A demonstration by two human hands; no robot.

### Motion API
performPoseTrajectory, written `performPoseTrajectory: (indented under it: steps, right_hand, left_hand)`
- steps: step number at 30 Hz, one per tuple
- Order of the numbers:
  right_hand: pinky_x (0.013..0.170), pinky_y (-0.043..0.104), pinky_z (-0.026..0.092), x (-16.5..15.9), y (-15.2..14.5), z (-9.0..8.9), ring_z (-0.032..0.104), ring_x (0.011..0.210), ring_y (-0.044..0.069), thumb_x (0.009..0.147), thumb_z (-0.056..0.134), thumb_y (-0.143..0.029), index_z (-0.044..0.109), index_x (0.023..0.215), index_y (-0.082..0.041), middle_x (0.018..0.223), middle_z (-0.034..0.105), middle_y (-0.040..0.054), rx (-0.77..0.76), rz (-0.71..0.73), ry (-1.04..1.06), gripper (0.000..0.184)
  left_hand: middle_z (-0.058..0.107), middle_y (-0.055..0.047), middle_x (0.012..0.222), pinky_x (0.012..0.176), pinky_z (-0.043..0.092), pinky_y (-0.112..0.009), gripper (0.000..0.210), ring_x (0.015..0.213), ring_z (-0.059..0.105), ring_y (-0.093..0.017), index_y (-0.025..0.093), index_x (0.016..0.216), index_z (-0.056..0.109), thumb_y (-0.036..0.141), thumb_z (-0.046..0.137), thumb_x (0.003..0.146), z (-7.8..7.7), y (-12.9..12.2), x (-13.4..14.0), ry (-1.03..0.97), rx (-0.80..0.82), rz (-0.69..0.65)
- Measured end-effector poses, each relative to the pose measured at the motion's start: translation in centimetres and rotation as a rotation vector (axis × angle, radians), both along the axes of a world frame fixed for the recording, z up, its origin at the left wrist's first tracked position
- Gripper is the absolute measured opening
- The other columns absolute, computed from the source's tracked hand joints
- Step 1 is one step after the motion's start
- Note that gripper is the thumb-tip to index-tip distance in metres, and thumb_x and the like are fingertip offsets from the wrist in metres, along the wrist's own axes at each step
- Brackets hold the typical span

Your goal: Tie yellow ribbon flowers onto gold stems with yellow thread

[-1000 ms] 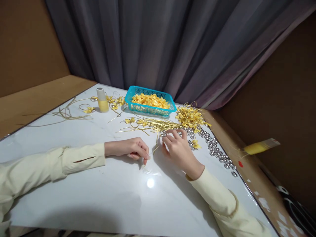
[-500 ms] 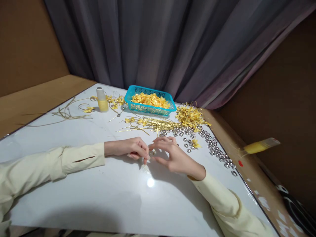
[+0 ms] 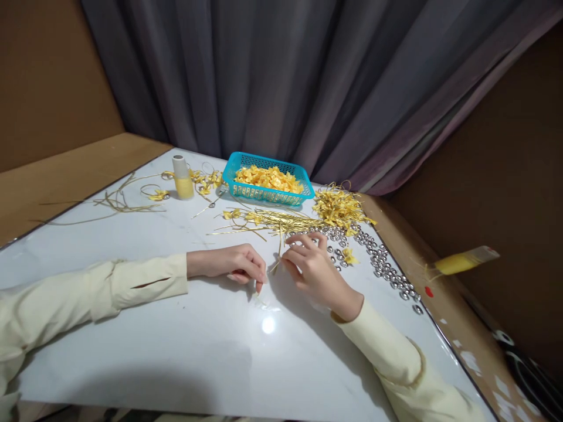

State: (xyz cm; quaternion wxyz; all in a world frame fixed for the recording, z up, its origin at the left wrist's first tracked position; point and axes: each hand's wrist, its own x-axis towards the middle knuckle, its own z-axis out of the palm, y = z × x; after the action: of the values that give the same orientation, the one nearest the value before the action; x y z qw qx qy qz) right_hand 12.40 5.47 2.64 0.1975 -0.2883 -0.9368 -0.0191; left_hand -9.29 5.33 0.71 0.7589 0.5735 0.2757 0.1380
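Note:
On the white table, my left hand (image 3: 246, 264) is closed with its fingertips pressed together, and what they hold is hidden or too small to name. A faint pale patch, perhaps a reflection, shows on the surface just below them. My right hand (image 3: 319, 269) is over the near edge of the silver beads (image 3: 332, 234), its bent fingers apart and nothing visible in them. Beside its fingertips is a loose gold cord (image 3: 280, 249), with its end lying between the two hands. Behind are a bundle of gold cords (image 3: 285, 221) and a single yellow ribbon bow (image 3: 349, 256).
A blue basket (image 3: 268, 195) of yellow bows stands at the back. To its right is a heap of bows with cords (image 3: 338, 206). A bottle with yellow contents (image 3: 182, 179) stands at back left near loose cords (image 3: 116, 202). Another such bottle (image 3: 466, 260) is at right.
My right hand has moved away from my left hand, right and slightly back toward the beads. My left hand has stayed in place.

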Motion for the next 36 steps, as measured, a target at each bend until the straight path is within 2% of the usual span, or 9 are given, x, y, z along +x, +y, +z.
performPoseTrajectory:
  steps: [6,12,16,19,22,25,29,36]
  right_hand:
    - [0.091,0.044,0.026,0.9,1.3,-0.1,0.058,0.095,0.024,0.088,0.046,-0.008,0.06,0.066,-0.016,0.067,0.066,0.0056,0.082,-0.089,0.003,0.027]
    - [0.088,0.049,0.029,2.3,2.5,0.5,0.06,0.086,0.026,0.084,0.05,-0.008,0.06,0.066,-0.015,0.075,0.069,0.01,0.052,-0.2,0.095,0.022]
    - [0.077,0.037,0.043,2.3,2.1,1.7,0.063,0.075,0.02,0.088,0.056,-0.018,0.062,0.069,-0.018,0.074,0.071,0.0046,-0.081,-0.174,0.156,0.02]
    - [0.074,0.027,0.049,1.4,1.1,2.4,0.067,0.08,0.015,0.089,0.059,-0.021,0.067,0.075,-0.019,0.087,0.073,0.0033,-0.357,0.011,0.186,0.015]
    - [0.077,0.028,0.05,0.3,0.1,2.2,0.066,0.082,0.016,0.088,0.06,-0.016,0.07,0.081,-0.017,0.087,0.073,0.0049,-0.555,0.122,0.194,0.013]
    - [0.077,0.031,0.048,-0.3,-0.3,1.6,0.065,0.076,0.017,0.088,0.06,-0.014,0.072,0.08,-0.017,0.08,0.074,0.0048,-0.563,0.118,0.171,0.015]
    - [0.078,0.03,0.049,-0.5,-0.4,1.2,0.067,0.077,0.016,0.087,0.06,-0.013,0.073,0.082,-0.018,0.085,0.075,0.0044,-0.647,0.106,0.171,0.015]
    - [0.073,0.026,0.049,-0.9,-1.0,1.2,0.068,0.075,0.017,0.086,0.059,-0.013,0.075,0.084,-0.016,0.085,0.076,0.0052,-0.725,-0.006,0.203,0.016]
  left_hand:
    - [0.032,0.008,0.034,0.034,0.007,-0.021,0.021,0.032,0.017,-0.005,0.01,0.064,0.067,0.028,0.068,0.075,-0.1,0.1,0.0,-0.007,-0.022,-0.001]
    - [0.039,0.006,0.037,0.034,0.007,-0.021,0.02,0.033,0.019,-0.004,0.009,0.064,0.068,0.027,0.069,0.073,-0.4,0.1,0.0,-0.025,-0.025,0.017]
    - [0.035,0.007,0.035,0.034,0.008,-0.02,0.02,0.033,0.019,-0.004,0.009,0.063,0.068,0.026,0.069,0.074,-0.3,0.1,0.0,-0.026,-0.034,0.014]
    - [0.038,0.006,0.037,0.033,0.008,-0.02,0.021,0.033,0.02,-0.004,0.009,0.064,0.068,0.028,0.069,0.074,-0.4,0.1,0.0,-0.029,-0.032,0.017]
    - [0.038,0.006,0.037,0.032,0.008,-0.019,0.021,0.034,0.02,-0.004,0.01,0.066,0.068,0.029,0.069,0.075,-0.5,0.1,-0.1,-0.03,-0.028,0.017]
    - [0.038,0.006,0.038,0.033,0.008,-0.019,0.022,0.034,0.02,-0.004,0.01,0.066,0.068,0.03,0.07,0.075,-0.6,0.1,-0.1,-0.027,-0.025,0.016]
    - [0.036,0.007,0.038,0.034,0.009,-0.02,0.023,0.035,0.019,-0.004,0.01,0.068,0.068,0.032,0.07,0.076,-0.9,0.2,-0.2,-0.016,-0.014,0.018]
    - [0.031,0.009,0.035,0.035,0.009,-0.02,0.024,0.034,0.017,-0.005,0.009,0.07,0.069,0.031,0.068,0.078,-0.6,0.1,-0.1,-0.012,0.004,0.04]
